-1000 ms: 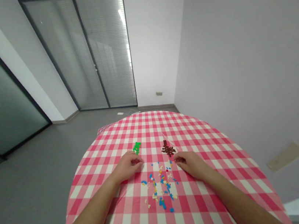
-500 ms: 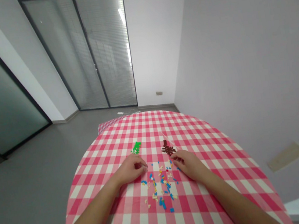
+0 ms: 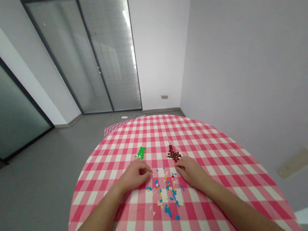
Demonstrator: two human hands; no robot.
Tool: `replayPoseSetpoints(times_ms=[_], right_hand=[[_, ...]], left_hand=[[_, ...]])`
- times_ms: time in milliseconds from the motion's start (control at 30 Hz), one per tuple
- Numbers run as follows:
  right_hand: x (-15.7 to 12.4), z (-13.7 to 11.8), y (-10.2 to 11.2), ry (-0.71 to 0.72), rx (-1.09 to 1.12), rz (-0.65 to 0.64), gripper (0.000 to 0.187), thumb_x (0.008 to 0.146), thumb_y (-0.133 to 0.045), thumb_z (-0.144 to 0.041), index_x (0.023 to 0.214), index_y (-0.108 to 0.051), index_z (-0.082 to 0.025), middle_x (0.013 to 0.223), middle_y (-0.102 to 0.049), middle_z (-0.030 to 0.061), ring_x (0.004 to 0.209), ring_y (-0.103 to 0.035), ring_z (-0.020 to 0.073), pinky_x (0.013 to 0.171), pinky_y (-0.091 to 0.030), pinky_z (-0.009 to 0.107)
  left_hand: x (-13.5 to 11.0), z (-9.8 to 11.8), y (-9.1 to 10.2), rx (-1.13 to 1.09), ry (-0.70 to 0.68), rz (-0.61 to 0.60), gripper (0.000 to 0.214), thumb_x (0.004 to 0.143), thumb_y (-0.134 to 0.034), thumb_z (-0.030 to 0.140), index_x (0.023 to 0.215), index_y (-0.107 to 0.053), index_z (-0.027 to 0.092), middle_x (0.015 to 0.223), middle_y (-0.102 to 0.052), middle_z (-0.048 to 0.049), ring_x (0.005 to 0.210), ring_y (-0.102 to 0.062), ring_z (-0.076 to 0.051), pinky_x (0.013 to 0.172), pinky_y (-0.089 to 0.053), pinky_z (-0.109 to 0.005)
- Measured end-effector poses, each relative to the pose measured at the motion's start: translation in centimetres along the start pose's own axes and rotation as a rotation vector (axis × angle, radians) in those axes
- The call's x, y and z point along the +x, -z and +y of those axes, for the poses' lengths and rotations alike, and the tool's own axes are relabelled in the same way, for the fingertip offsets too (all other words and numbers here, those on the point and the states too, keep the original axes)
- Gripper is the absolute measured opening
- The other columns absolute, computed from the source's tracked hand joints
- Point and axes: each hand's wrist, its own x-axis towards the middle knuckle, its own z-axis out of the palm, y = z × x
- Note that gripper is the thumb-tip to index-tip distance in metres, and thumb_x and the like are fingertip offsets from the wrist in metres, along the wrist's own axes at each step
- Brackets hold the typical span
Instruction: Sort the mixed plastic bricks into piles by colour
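My left hand (image 3: 136,174) rests on the checked tablecloth, its fingers curled in and the thumb near the fingertips; whatever they may hold is too small to make out. Just beyond it lies a pile of green toy bricks (image 3: 141,153), with some pale pieces at its near edge. My right hand (image 3: 191,170) is bent over the cloth at the near side of a dark brown brick pile (image 3: 173,154), fingertips pinched together and their contents hidden. Between and below both hands, loose small bricks in blue, yellow, white and red are scattered, including a blue brick (image 3: 177,217) closest to me.
A round table with a red and white checked tablecloth (image 3: 156,130) carries everything. A bare wall (image 3: 249,60) stands on the right. Glass doors with blinds (image 3: 111,52) are at the back, and a white power strip (image 3: 125,117) lies on the floor beyond the table.
My right hand has shifted slightly left and its fingers have drawn closer together, covering small bricks that showed by its fingertips. My left hand stays nearly still.
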Motion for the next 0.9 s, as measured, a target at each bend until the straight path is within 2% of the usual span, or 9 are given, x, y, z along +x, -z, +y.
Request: replayPoseSetpoints(times_ms=[100, 300, 500, 700, 900], right_hand=[[-0.1, 0.2, -0.1, -0.006, 0.056, 0.024, 0.019, 0.088, -0.054, -0.016, 0.083, -0.073, -0.017, 0.086, -0.072, 0.0079, 0.084, -0.063, 0.0216, 0.078, -0.046, 0.032], [-0.1, 1.1, 0.0, -0.102, 0.102, 0.067, 0.024, 0.090, -0.052, -0.020, 0.102, -0.072, -0.015, 0.103, -0.073, 0.0106, 0.095, -0.065, 0.0227, 0.084, -0.047, 0.033], [-0.1, 0.8, 0.4, -0.074, 0.060, -0.010, 0.022, 0.089, -0.053, -0.017, 0.092, -0.075, -0.017, 0.094, -0.073, 0.0095, 0.087, -0.065, 0.0216, 0.078, -0.047, 0.031], [-0.2, 0.8, 0.0, -0.010, 0.051, 0.003, 0.020, 0.088, -0.056, -0.016, 0.089, -0.076, -0.016, 0.092, -0.072, 0.0101, 0.088, -0.063, 0.0220, 0.080, -0.046, 0.031], [-0.2, 0.4, 0.0, -0.014, 0.031, -0.019, 0.021, 0.089, -0.055, -0.016, 0.083, -0.075, -0.018, 0.086, -0.072, 0.0086, 0.085, -0.063, 0.0220, 0.078, -0.046, 0.032]], left_hand=[[0.0, 0.0, 0.0, 0.002, -0.001, 0.000, 0.009, 0.080, -0.065, 0.019, 0.078, -0.074, 0.022, 0.078, -0.071, -0.0029, 0.082, -0.061, -0.019, 0.084, -0.046, -0.037], [0.0, -0.1, 0.0, 0.000, 0.006, -0.004, 0.009, 0.080, -0.065, 0.019, 0.078, -0.074, 0.022, 0.078, -0.070, -0.0035, 0.082, -0.061, -0.019, 0.083, -0.046, -0.038], [0.0, -0.1, 0.0, -0.005, 0.014, 0.004, 0.008, 0.080, -0.066, 0.021, 0.078, -0.074, 0.022, 0.078, -0.070, -0.0033, 0.083, -0.061, -0.019, 0.083, -0.046, -0.038], [0.0, 0.0, 0.0, -0.008, 0.017, 0.004, 0.008, 0.080, -0.066, 0.022, 0.078, -0.074, 0.022, 0.077, -0.070, -0.0033, 0.081, -0.060, -0.019, 0.082, -0.046, -0.037], [0.0, -0.2, 0.0, -0.002, -0.009, 0.006, 0.008, 0.080, -0.066, 0.021, 0.077, -0.073, 0.022, 0.076, -0.070, -0.0031, 0.079, -0.060, -0.019, 0.081, -0.046, -0.038]])
